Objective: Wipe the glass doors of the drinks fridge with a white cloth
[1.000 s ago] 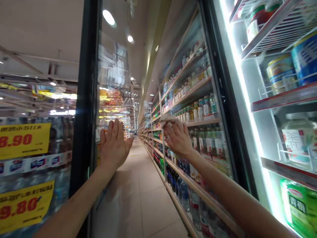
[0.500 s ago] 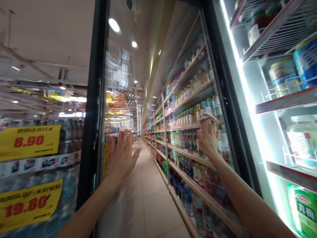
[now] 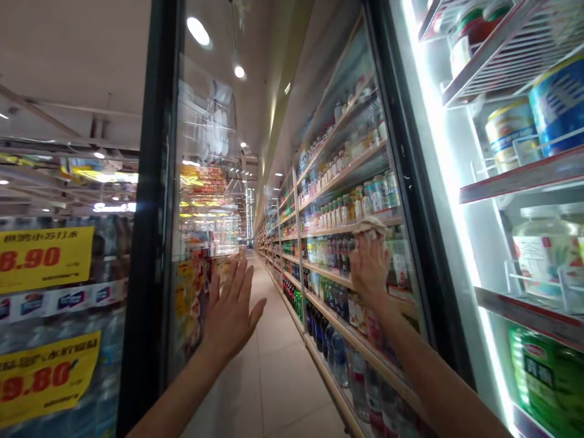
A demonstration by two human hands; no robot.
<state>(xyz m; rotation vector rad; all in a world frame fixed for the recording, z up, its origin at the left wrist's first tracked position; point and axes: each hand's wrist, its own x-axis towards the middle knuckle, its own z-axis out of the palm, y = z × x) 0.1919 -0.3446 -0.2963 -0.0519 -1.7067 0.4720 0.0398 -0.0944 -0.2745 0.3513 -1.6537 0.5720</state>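
Observation:
A glass cooler door (image 3: 274, 152) in a black frame (image 3: 152, 201) stands swung out in front of me. My left hand (image 3: 232, 307) lies flat with its fingers spread against the lower left part of the glass. On the right side of the pane, my right hand (image 3: 370, 271) presses a crumpled pale cloth (image 3: 370, 226) to the surface. Part of the cloth shows above the fingertips; the rest is hidden under the hand. Shelves of bottles (image 3: 337, 255) appear in the glass behind both hands.
To the right is the lit cooler interior with wire shelves (image 3: 524, 179), cans (image 3: 511, 131), plastic bottles (image 3: 542, 249) and a green package (image 3: 542, 371). At the left, stacked bottled water (image 3: 114, 347) carries yellow price signs (image 3: 45, 258). Tiled floor (image 3: 283, 377) shows through the pane.
My right hand and the cloth have moved slightly left and down on the glass. My left hand has shifted a little lower and right. The view has turned slightly right.

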